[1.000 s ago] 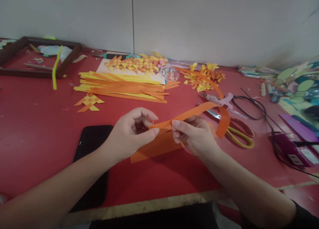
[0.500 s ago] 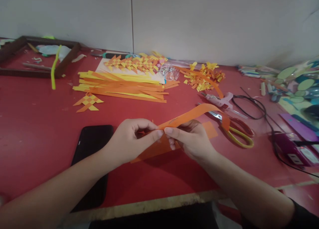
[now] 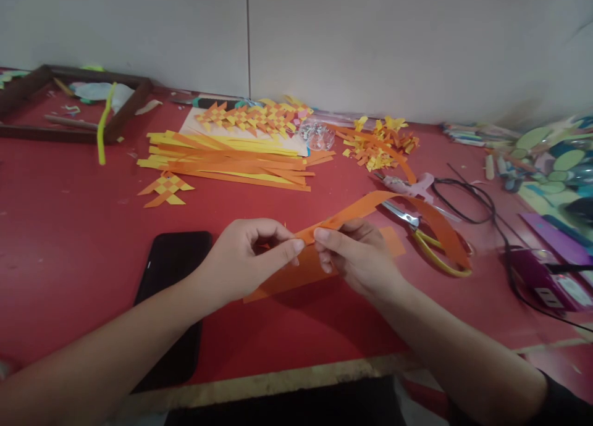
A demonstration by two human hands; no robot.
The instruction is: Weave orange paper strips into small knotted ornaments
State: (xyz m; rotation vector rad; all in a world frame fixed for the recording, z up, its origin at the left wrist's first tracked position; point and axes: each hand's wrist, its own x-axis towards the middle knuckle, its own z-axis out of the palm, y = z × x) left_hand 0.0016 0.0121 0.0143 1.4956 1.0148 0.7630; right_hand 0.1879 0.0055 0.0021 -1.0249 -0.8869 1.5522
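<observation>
Between thumb and fingers, my left hand (image 3: 248, 253) pinches one end of an orange paper strip (image 3: 361, 205). Close beside it, my right hand (image 3: 359, 250) pinches the same strip a little further along. From there the strip arches up and to the right, its free end hanging over the handles of the scissors (image 3: 417, 228). A flat orange paper sheet (image 3: 278, 282) lies on the table beneath both hands. Left of my left hand is a black phone (image 3: 173, 290), partly covered by my forearm.
Yellow and orange strips (image 3: 227, 160) lie piled behind my hands, with a woven paper fish (image 3: 165, 189) at their left. A pink glue gun (image 3: 410, 185), its black cord (image 3: 482, 197) and paper scraps (image 3: 380, 143) are at the right. A brown frame (image 3: 106, 133) stands far left.
My right hand has shifted slightly right along the strip. The strip's free end has swung outward to the right, over the scissor handles. My left hand keeps its pinch.
</observation>
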